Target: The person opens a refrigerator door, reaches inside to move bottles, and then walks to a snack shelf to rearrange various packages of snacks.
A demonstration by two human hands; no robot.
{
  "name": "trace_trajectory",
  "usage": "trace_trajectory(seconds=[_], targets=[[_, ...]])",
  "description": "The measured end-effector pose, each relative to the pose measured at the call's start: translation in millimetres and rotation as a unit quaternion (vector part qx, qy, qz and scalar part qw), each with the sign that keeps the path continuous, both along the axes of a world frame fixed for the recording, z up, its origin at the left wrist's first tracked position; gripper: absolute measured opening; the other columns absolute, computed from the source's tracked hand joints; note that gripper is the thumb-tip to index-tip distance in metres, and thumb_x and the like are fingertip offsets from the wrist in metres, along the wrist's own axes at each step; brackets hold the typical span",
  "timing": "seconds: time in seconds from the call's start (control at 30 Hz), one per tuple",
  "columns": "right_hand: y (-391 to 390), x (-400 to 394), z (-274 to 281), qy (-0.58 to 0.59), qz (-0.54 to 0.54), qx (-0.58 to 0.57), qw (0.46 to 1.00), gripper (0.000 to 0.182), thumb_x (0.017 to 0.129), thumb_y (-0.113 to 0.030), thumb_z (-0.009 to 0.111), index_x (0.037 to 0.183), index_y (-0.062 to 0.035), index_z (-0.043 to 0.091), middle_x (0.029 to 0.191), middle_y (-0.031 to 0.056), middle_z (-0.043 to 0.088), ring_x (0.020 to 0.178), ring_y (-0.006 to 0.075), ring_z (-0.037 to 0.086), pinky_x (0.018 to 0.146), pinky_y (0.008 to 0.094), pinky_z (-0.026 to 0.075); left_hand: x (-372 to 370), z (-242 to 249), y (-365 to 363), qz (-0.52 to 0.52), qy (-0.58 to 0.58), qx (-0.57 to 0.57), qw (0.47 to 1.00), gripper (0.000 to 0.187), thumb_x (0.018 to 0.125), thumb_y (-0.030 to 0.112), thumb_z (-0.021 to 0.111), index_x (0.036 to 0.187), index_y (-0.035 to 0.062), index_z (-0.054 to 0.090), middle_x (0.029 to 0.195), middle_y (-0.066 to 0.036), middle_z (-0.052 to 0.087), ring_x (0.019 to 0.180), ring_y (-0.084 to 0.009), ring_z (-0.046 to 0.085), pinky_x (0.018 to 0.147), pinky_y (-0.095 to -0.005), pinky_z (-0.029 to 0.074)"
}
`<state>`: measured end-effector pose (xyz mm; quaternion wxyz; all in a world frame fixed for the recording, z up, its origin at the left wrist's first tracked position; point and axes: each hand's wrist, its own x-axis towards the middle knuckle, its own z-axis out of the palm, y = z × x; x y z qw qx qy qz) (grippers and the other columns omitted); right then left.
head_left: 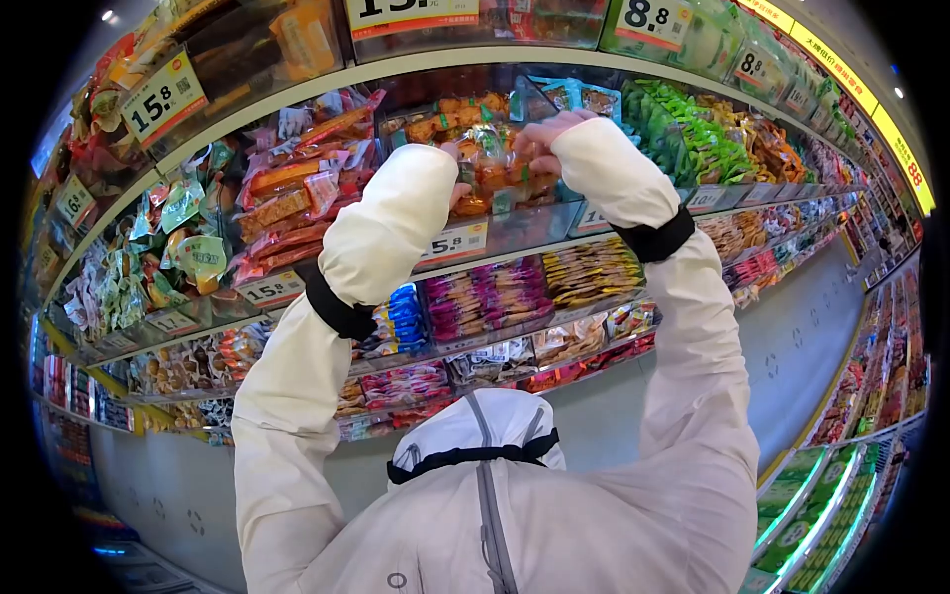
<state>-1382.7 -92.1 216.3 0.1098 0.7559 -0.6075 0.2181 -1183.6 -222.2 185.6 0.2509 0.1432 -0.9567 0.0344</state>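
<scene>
Left grip [458, 182], right grip [547, 142]: perhaps touching orange packets [492, 174]
Closure: I can't tell
Right of grips: green packets [685, 131]

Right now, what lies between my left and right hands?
Orange packs lie between your left hand and right hand, as the head view shows; I can't tell whether your fingers grip any.

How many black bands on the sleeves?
2. One band circles the left sleeve, on the forearm; the other band circles the right sleeve, also on the forearm. Both arms show, so a hidden one seems unlikely.
</scene>
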Motion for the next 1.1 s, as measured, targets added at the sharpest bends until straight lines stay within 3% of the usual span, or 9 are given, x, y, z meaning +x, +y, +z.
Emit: trace_trajectory(seconds=[0.13, 0.2, 0.3, 0.43, 0.57, 0.67, 0.7, 0.83, 1.1], targets=[[-5, -2, 6, 0.155, 0.046, -0.131, 0.978, 0.013, 0.082, -0.018, 0.057, 0.090, -0.0084, 0.059, 0.071, 0.0120, 0.060, 0.070, 0.0288, 0.057, 0.062, 0.0370, 0.044, 1, -25, -14, 0.010, 0.032, 0.023, 0.999, 0.029, 0.083, 0.022, 0.058, 0.105, 0.0030, 0.053, 0.097, -0.019, 0.057, 0.092, -0.0363, 0.054, 0.075, -0.0411, 0.045], [-5, 0, 1, -0.007, 0.033, 0.020, 0.999, 0.011, 0.079, -0.015, 0.059, 0.086, -0.0077, 0.060, 0.072, 0.0133, 0.061, 0.067, 0.0291, 0.058, 0.059, 0.0359, 0.045, 3, -37, -20, -0.002, 0.064, 0.001, 0.998, 0.031, 0.084, 0.021, 0.056, 0.109, 0.0040, 0.052, 0.105, -0.019, 0.055, 0.098, -0.0356, 0.052, 0.078, -0.0397, 0.045], [5, 10, -2, -0.059, -0.019, 0.045, 0.997, 0.009, 0.076, -0.011, 0.060, 0.084, -0.0065, 0.060, 0.073, 0.0146, 0.061, 0.068, 0.0298, 0.060, 0.058, 0.0362, 0.047, 14, -36, -13, -0.052, 0.071, -0.032, 0.996, 0.037, 0.083, 0.014, 0.051, 0.119, 0.0059, 0.050, 0.117, -0.016, 0.053, 0.110, -0.0321, 0.050, 0.090, -0.0382, 0.042], [5, 8, -11, 0.059, -0.016, -0.035, 0.998, 0.013, 0.073, -0.007, 0.060, 0.086, -0.0050, 0.061, 0.076, 0.0156, 0.062, 0.073, 0.0319, 0.061, 0.062, 0.0389, 0.048, 15, -17, 13, -0.052, 0.104, -0.148, 0.982, 0.035, 0.084, 0.014, 0.050, 0.118, 0.0064, 0.050, 0.113, -0.014, 0.055, 0.110, -0.0311, 0.050, 0.090, -0.0363, 0.042], [-3, 6, -22, -0.002, -0.021, -0.055, 0.998, 0.018, 0.070, -0.005, 0.060, 0.088, -0.0055, 0.062, 0.076, 0.0162, 0.061, 0.074, 0.0325, 0.060, 0.066, 0.0377, 0.048, 8, 4, 15, -0.024, 0.056, -0.054, 0.997, 0.030, 0.082, 0.011, 0.052, 0.110, 0.0034, 0.052, 0.105, -0.017, 0.056, 0.100, -0.0337, 0.052, 0.083, -0.0385, 0.044], [-6, 5, -24, -0.023, 0.002, -0.027, 0.999, 0.019, 0.071, -0.006, 0.059, 0.090, -0.0067, 0.062, 0.076, 0.0152, 0.062, 0.073, 0.0329, 0.059, 0.065, 0.0362, 0.049, 2, -26, -14, -0.074, 0.128, -0.135, 0.980, 0.027, 0.080, 0.008, 0.053, 0.106, 0.0011, 0.053, 0.100, -0.019, 0.056, 0.095, -0.0349, 0.053, 0.080, -0.0401, 0.045], [-7, 5, -23, -0.034, 0.031, -0.015, 0.999, 0.021, 0.072, -0.007, 0.059, 0.092, -0.0117, 0.063, 0.078, 0.0119, 0.062, 0.076, 0.0309, 0.059, 0.075, 0.0381, 0.047, -5, 11, 22, 0.019, 0.011, 0.017, 1.000, 0.027, 0.078, 0.007, 0.055, 0.104, 0.0000, 0.054, 0.099, -0.020, 0.056, 0.096, -0.0358, 0.053, 0.082, -0.0401, 0.044], [-1, 9, -28, 0.070, -0.065, -0.063, 0.993, 0.025, 0.074, -0.010, 0.058, 0.095, -0.0228, 0.065, 0.082, 0.0035, 0.058, 0.092, 0.0235, 0.053, 0.098, 0.0492, 0.028, -4, -20, 46, 0.020, 0.042, -0.104, 0.994, 0.034, 0.081, 0.014, 0.047, 0.111, -0.0004, 0.051, 0.114, -0.017, 0.054, 0.110, -0.0330, 0.050, 0.091, -0.0467, 0.040], [-2, 6, -33, 0.156, -0.082, -0.043, 0.983, 0.041, 0.080, -0.013, 0.049, 0.118, -0.0285, 0.055, 0.091, 0.0027, 0.054, 0.098, 0.0224, 0.051, 0.100, 0.0480, 0.028, -5, -52, 32, 0.032, 0.045, -0.108, 0.993, 0.069, 0.081, 0.040, 0.057, 0.138, 0.0098, 0.031, 0.141, -0.017, 0.030, 0.128, -0.0386, 0.030, 0.098, -0.0567, 0.029]])
